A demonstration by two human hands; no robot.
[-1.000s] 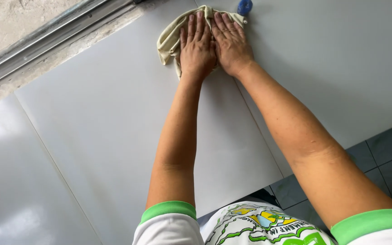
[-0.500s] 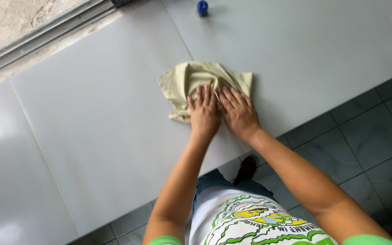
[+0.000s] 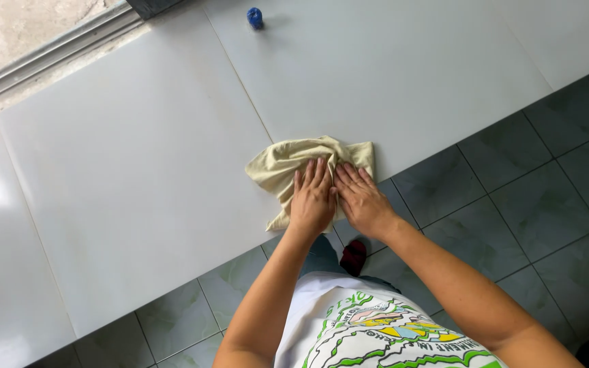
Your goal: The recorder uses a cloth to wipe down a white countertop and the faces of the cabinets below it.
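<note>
1. A white tiled worktop [image 3: 138,170] of large glossy slabs fills most of the view, running from lower left to upper right, with thin joints between the slabs.
2. Grey-green floor tiles [image 3: 533,184] lie beside the worktop's near edge, on the right and below.
3. A metal window track [image 3: 49,54] runs along the worktop's far edge at upper left.
4. A crumpled cream cloth [image 3: 288,167] lies on the worktop at its near edge, one corner reaching that edge.
5. The left hand [image 3: 311,197] lies flat on the cloth, fingers straight and together, pressing down rather than gripping.
6. The right hand [image 3: 363,201] lies just beside it, thumbs nearly touching, fingers stretched flat over the cloth's right part, also not clenched.
7. A small blue cap-like object [image 3: 255,17] stands on the worktop well apart from the cloth, near the far edge.
</note>
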